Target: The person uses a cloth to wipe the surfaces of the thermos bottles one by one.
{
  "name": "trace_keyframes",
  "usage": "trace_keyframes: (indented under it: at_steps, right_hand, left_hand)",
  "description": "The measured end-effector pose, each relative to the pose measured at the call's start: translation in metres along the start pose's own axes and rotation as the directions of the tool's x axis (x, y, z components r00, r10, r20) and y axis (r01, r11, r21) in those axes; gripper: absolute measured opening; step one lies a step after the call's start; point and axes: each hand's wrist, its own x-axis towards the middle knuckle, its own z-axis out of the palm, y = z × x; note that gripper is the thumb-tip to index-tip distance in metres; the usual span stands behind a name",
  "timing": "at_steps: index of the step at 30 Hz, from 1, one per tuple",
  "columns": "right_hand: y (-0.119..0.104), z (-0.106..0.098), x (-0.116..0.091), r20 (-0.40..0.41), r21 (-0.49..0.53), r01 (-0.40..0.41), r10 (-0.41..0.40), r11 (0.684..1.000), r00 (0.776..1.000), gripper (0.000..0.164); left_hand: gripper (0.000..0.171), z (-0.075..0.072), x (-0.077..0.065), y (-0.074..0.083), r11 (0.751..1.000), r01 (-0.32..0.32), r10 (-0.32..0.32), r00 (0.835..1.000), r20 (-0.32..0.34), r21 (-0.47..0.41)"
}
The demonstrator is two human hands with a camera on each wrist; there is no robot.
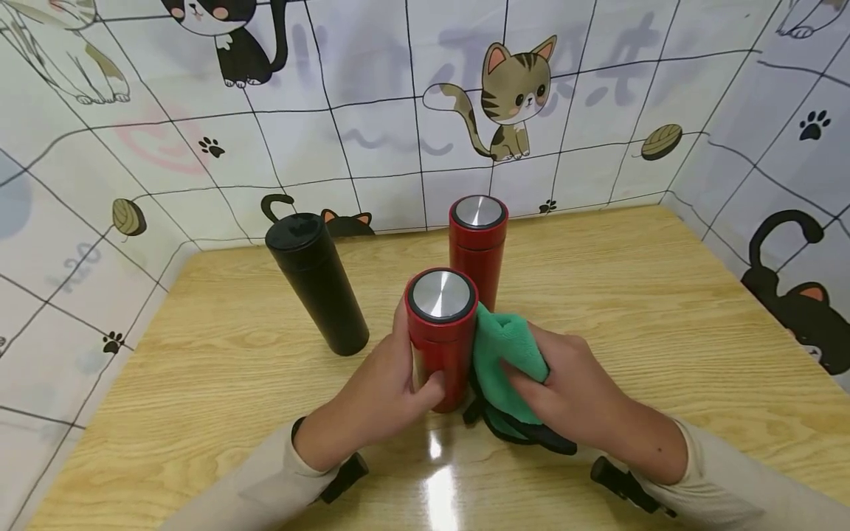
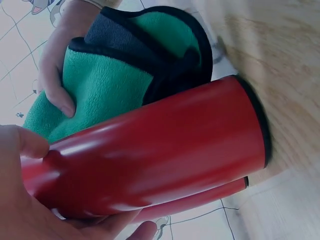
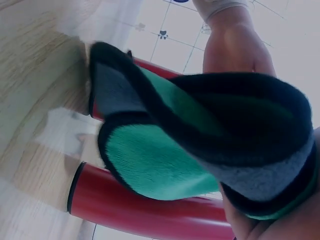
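Note:
A red thermos flask (image 1: 441,346) with a shiny silver lid stands near the middle of the table, and my left hand (image 1: 388,387) grips it around the side. In the left wrist view the thumb and fingers wrap the flask's red body (image 2: 165,145). My right hand (image 1: 574,383) holds a bunched green cloth (image 1: 508,354) with a dark edge against the flask's right side. The cloth's grey reverse (image 3: 265,175) shows in the right wrist view, where folds hang below the hand. Directly behind stands a second red flask (image 1: 478,251), also silver-topped.
A black flask (image 1: 319,284) stands at the back left of the wooden table (image 1: 232,413). White wall sheeting (image 1: 372,147) printed with cats and grid lines closes off the back and both sides. Dark wrist-worn devices (image 1: 345,478) sit below both forearms.

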Motion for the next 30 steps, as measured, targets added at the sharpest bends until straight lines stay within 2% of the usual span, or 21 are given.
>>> trace_keyframes:
  at_steps: [3,6,8,14,17,22,24,30]
  right_hand:
    - [-0.0004,-0.0002,-0.0009,-0.069,0.013,0.014,-0.013,1.0,0.998,0.036]
    - [-0.0011,-0.001,-0.0013,-0.102,0.024,0.005,-0.003,1.0,0.995,0.044]
    - [-0.0011,-0.0015,-0.0011,-0.085,0.032,-0.009,0.012,0.999,0.996,0.046]
    - [0.0011,-0.0009,0.0022,0.05,0.018,-0.084,0.083,0.996,0.995,0.027]
    - [0.0011,-0.0001,0.0021,0.03,0.012,-0.079,0.078,0.997,0.996,0.028]
    - [-0.0001,-0.0004,0.0003,-0.062,0.047,-0.029,0.032,0.998,0.998,0.046]
    - [0.0001,-0.0008,0.0002,-0.053,0.068,-0.025,0.029,0.997,0.998,0.048]
    - [0.0022,0.0001,0.0018,0.054,0.054,-0.05,0.047,0.997,0.997,0.033]
  left_hand:
    - [0.092,-0.0003,-0.0003,0.0015,0.999,-0.015,0.015,1.0,0.0,0.031]
    - [0.086,0.0004,-0.0004,0.0011,0.996,-0.049,0.05,0.999,-0.011,0.077]
    - [0.081,0.0012,-0.0007,0.0003,0.991,-0.064,0.067,0.997,-0.027,0.115]
    - [0.082,0.0028,-0.0015,-0.0014,0.989,-0.065,0.072,0.996,-0.05,0.133]
    - [0.086,0.0031,-0.0014,-0.0017,0.989,-0.075,0.082,0.995,-0.052,0.127]
    - [0.087,0.0033,0.0003,-0.0014,0.985,-0.086,0.095,0.994,-0.055,0.15]
    - [0.084,0.0032,0.0011,-0.0007,0.984,-0.079,0.089,0.995,-0.052,0.159]
    - [0.081,0.003,0.0017,-0.0001,0.986,-0.084,0.093,0.994,-0.054,0.143]
